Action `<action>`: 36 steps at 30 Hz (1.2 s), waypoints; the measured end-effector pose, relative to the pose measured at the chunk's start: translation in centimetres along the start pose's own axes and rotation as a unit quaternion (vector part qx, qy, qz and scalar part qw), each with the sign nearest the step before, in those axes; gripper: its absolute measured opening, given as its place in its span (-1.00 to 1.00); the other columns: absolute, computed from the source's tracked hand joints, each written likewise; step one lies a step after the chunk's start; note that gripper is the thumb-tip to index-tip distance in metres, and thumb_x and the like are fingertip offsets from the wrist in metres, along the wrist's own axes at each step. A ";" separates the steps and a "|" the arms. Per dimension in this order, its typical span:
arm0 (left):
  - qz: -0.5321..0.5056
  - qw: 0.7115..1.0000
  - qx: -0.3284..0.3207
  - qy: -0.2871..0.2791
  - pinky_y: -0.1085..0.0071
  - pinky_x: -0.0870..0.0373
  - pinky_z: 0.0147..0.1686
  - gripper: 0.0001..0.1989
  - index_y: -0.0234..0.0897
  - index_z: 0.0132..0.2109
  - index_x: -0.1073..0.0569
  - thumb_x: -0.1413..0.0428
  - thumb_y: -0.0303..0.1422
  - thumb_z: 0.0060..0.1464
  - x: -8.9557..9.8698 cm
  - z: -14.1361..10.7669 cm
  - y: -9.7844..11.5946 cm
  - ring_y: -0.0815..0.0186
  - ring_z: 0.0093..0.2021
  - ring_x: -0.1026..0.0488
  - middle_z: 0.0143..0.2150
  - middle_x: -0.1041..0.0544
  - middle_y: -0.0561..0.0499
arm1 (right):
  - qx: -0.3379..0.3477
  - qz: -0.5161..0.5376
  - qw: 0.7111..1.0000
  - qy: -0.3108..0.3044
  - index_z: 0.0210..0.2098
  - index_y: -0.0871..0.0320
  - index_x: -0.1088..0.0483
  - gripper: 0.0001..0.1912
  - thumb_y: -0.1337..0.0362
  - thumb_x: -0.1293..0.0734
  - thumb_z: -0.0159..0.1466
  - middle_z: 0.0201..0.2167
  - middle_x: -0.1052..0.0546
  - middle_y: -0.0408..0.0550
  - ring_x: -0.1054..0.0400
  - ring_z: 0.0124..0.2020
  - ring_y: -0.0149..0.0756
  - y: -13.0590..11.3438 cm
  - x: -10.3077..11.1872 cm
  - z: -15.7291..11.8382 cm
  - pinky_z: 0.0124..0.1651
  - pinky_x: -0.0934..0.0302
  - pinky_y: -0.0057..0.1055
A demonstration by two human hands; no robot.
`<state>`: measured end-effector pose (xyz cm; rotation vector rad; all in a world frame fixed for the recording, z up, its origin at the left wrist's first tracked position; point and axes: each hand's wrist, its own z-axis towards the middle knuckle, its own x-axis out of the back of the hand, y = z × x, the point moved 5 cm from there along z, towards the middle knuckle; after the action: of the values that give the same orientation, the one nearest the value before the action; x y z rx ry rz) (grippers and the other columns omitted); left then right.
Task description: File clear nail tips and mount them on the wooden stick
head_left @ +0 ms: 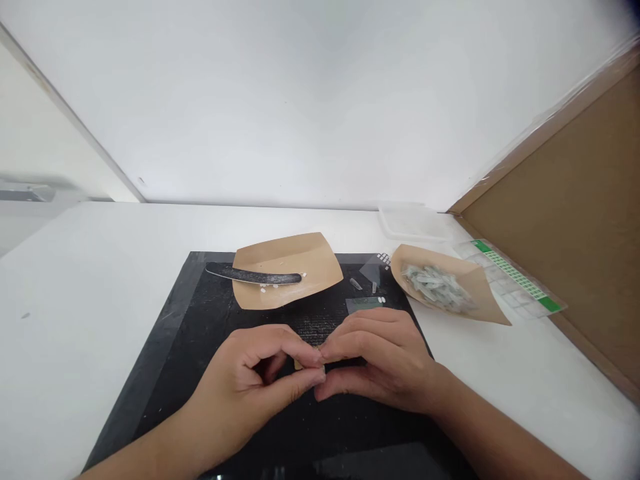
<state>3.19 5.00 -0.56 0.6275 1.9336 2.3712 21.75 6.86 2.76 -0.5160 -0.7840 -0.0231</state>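
Note:
My left hand [267, 367] and my right hand [377, 357] meet fingertip to fingertip above a black mat [175, 360]. Thumb and index finger of my left hand are pinched around a tiny thing, mostly covered by the fingers. The fingers of my right hand close in a pinch at the same spot; what they grip is hidden. Behind my hands, a curved black nail file [255, 274] rests across a brown paper sheet [315, 260] with small white bits on it. Just beyond my right hand lie a clear false nail tip [355, 284] and a small clear sheet [361, 305] with white tabs.
At right, a curled brown paper [483, 283] holds a heap of clear false nail tips [437, 288]. Farther right lies a clear compartment case [520, 277] with a green label strip. A translucent tray [413, 223] stands at the back, near the white wall [300, 100]. A brown panel [570, 207] borders the right.

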 end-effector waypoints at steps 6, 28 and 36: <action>-0.050 0.993 0.105 0.004 0.55 -0.18 -0.54 -0.84 -0.15 -0.19 -0.67 -0.38 -0.21 0.13 -0.1 -0.2 -1.3 0.49 -0.55 -0.16 -0.50 -0.52 0.12 | 0.013 -0.017 1.000 0.001 -0.07 0.19 -0.49 -0.68 0.38 -0.59 0.23 -0.28 -0.68 -0.11 -0.55 -0.30 -0.37 0.1 -0.4 -0.6 -0.23 -0.39 -0.42; 0.180 0.959 -0.218 0.022 0.36 -0.51 -0.15 -0.70 -0.25 0.12 -0.58 -0.17 -0.55 0.30 0.8 0.3 0.5 0.28 -0.18 -0.54 -0.17 -0.61 -0.08 | -0.072 -0.054 0.994 -0.059 -0.22 0.14 -0.55 -0.63 -0.04 -0.54 0.26 -0.25 -0.53 -0.07 -0.35 -0.29 -0.34 2.5 0.0 -1.1 -0.24 -0.20 -0.37; 0.202 0.963 -0.174 -0.029 0.37 -0.47 -0.18 -0.83 -0.25 -0.05 -0.60 -0.16 -0.52 0.31 0.2 0.2 -0.2 0.30 -0.22 -0.49 -0.20 -0.55 -0.05 | -0.108 -0.059 0.989 -0.083 -0.18 0.10 -0.60 -0.63 -0.05 -0.56 0.23 -0.19 -0.46 -0.05 -0.30 -0.21 -0.28 2.8 -1.0 -1.2 -0.14 -0.17 -0.33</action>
<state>3.02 5.27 -0.71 1.1315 1.4138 2.7892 22.45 8.61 0.13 -0.6828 -0.9803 -0.1790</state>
